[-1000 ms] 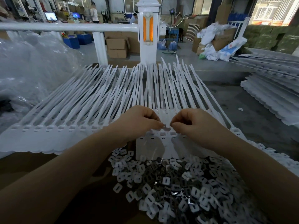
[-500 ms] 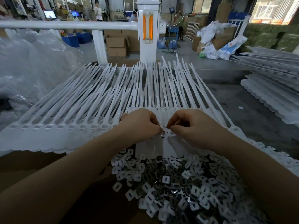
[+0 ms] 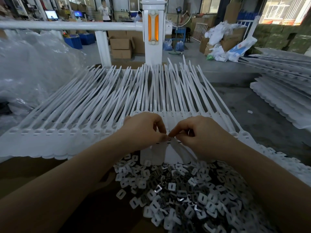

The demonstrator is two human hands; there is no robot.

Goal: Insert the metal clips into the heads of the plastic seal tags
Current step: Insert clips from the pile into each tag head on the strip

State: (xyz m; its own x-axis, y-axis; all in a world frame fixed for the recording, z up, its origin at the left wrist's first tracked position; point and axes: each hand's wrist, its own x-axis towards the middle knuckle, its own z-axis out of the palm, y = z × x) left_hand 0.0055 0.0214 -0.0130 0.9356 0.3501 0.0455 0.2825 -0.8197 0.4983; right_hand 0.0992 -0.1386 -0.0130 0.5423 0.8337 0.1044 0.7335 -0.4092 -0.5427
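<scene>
Factory floor behind, with cardboard boxes [image 3: 120, 47] and a white post [image 3: 153, 31] beyond the worktop [image 3: 25, 174].

1. Step in hand: insertion under way. Left hand [image 3: 144, 130] and right hand [image 3: 200, 133] meet fingertip to fingertip over the heads of a strip of seal tags [image 3: 168, 148] lying on the larger fan of tags [image 3: 101, 105]. Both hands are curled in a pinch at one slot in the row of heads. The clip itself is too small to make out, so what each pinch holds cannot be confirmed. A glint shows inside the right hand's curled fingers, possibly spare clips.

2. Next move, by judgement: press the clip home square to the slot, then shift to the neighbouring head and draw a fresh clip.

3. Surroundings: pile of metal clips [image 3: 181, 195] just in front of the strip, within easy reach. Clear plastic bags [image 3: 33, 64] to the left, further tag sheets [image 3: 282, 88] to the right.

4. Obstructions: none seen at the slot. Overlapping tag tails lie beyond the heads, clear of the hands.
</scene>
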